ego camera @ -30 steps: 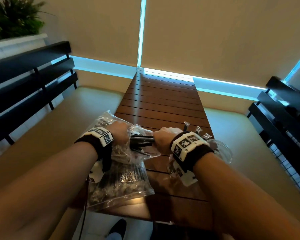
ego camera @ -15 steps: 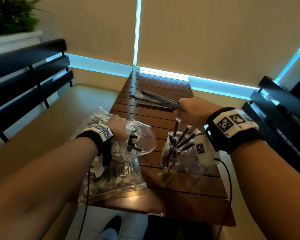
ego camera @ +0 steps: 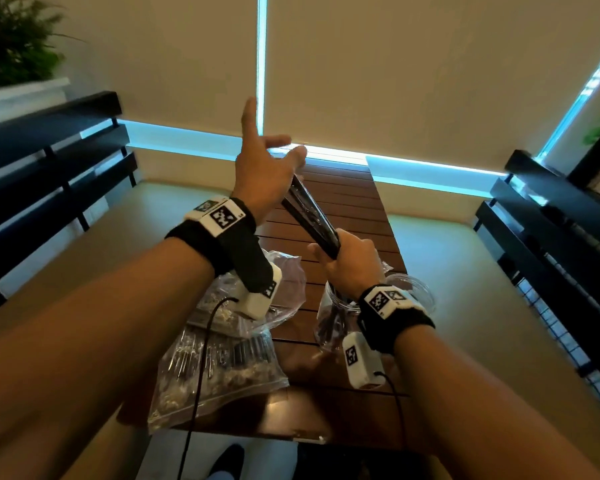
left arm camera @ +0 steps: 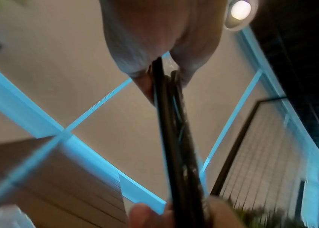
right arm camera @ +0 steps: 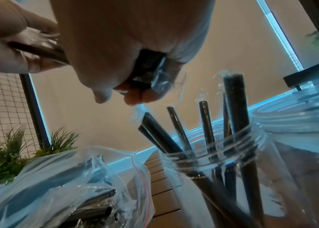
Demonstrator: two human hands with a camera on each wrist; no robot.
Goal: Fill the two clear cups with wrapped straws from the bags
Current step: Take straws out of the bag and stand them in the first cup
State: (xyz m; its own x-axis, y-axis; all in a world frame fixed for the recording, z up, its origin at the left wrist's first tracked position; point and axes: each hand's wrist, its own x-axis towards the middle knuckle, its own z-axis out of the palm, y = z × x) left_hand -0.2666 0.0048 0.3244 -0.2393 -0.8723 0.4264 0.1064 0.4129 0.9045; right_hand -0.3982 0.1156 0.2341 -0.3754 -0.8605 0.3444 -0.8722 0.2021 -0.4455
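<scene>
Left hand (ego camera: 264,168) now off bag (ego camera: 219,362), raised, steadying straws' (ego camera: 309,213) 11 o'clock end, fingers mostly splayed. Right hand (ego camera: 350,261) clenches lower end above cup (ego camera: 329,323). Risk: loose bundle fans, misses rim.

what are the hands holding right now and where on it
Both hold one bundle of wrapped straws: the right hand grips its lower end, the left hand pinches its upper end, other fingers spread.

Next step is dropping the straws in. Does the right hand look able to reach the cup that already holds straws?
Probably yes: the right hand grips the straw bundle above that cup, its mouth open.
</scene>
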